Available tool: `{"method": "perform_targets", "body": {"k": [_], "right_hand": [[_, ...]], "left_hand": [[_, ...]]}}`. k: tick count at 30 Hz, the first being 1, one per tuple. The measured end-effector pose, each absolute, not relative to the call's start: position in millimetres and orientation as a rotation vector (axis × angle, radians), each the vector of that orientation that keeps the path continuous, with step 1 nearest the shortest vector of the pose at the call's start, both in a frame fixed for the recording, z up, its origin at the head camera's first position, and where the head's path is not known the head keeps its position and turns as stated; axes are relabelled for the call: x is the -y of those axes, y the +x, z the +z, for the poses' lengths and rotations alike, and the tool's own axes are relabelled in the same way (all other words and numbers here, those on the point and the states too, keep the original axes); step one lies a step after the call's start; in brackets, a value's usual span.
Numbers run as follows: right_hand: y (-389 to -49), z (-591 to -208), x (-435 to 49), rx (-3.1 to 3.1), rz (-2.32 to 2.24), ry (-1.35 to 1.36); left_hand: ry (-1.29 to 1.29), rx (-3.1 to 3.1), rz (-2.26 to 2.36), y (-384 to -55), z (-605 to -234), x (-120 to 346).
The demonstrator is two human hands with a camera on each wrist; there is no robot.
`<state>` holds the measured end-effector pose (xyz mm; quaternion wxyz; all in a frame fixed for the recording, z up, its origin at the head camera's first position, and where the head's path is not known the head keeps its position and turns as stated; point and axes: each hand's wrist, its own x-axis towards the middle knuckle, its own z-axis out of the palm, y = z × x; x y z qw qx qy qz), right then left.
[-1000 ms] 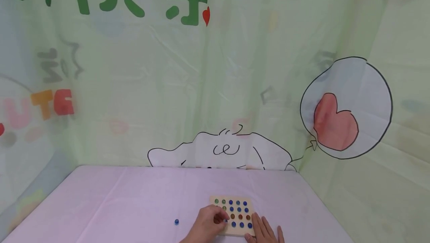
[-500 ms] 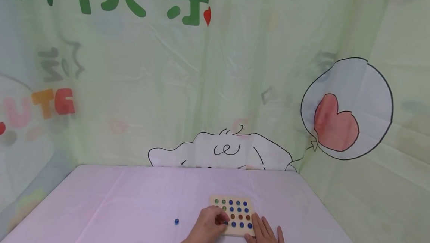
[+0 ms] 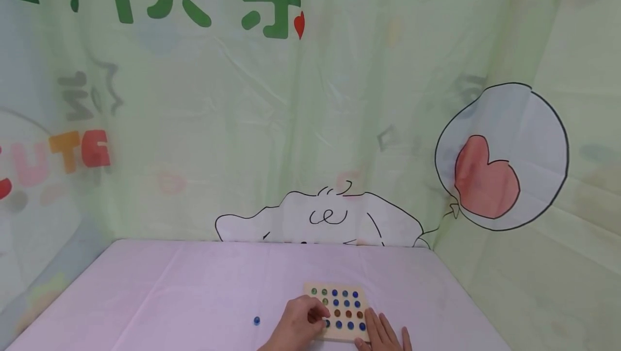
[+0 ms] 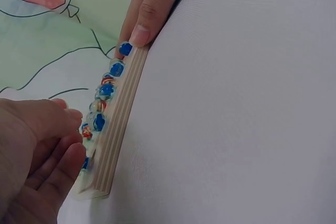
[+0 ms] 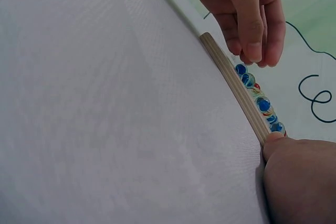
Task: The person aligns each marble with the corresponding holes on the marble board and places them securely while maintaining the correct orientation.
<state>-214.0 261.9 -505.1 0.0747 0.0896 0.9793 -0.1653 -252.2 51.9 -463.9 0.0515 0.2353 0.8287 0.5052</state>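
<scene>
A pale wooden board (image 3: 344,335) lies on the table, with rows of green, blue and reddish-brown glass marbles in its holes. My left hand (image 3: 299,323) hovers at its left side, fingers loosely bent and nothing visible between them. Just beside those fingertips, a blue marble (image 3: 327,324) sits at the left end of the front row. My right hand (image 3: 383,332) rests against the board's right edge with straight fingers, its thumb (image 4: 140,35) touching the near corner. Part of the board's left side is hidden behind my left hand.
One loose blue marble (image 3: 257,321) lies on the pink-white tablecloth (image 3: 194,286), left of my left hand. Behind the table hangs a pale green printed curtain (image 3: 242,124), which also runs along both sides.
My left fingers held a blue marble at the front row's left end and lowered it to the board; now they have let go and lifted slightly. The right hand stays put.
</scene>
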Motion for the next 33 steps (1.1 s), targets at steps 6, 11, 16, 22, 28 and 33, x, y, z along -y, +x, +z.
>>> {"method": "perform_targets", "body": {"k": [6,11,16,22,28,33], "right_hand": [[-213.6,-506.6,-262.5,-2.949,-0.497,0.27],[-213.6,-506.1,-263.1,-2.941,-0.518,0.267],[-213.8,-506.2,-263.1,-2.93,-0.531,0.258],[-214.1,-506.3,-263.3,-2.939,-0.502,0.262],[-215.0,-507.9,-263.7,-2.943,-0.511,0.261],[-215.7,-509.6,-264.2,-2.937,-0.519,0.27]], "left_hand": [[0.731,-2.525,1.56,-251.4,-461.4,-48.3],[0.681,-2.482,1.601,-251.7,-461.5,-44.7],[0.673,-2.49,1.606,-250.7,-460.0,-38.3],[0.691,-2.559,1.584,-251.8,-459.8,-30.2],[0.66,-2.586,1.602,-253.0,-462.3,-23.4],[0.666,-2.618,1.604,-254.8,-463.8,-18.0]]}}
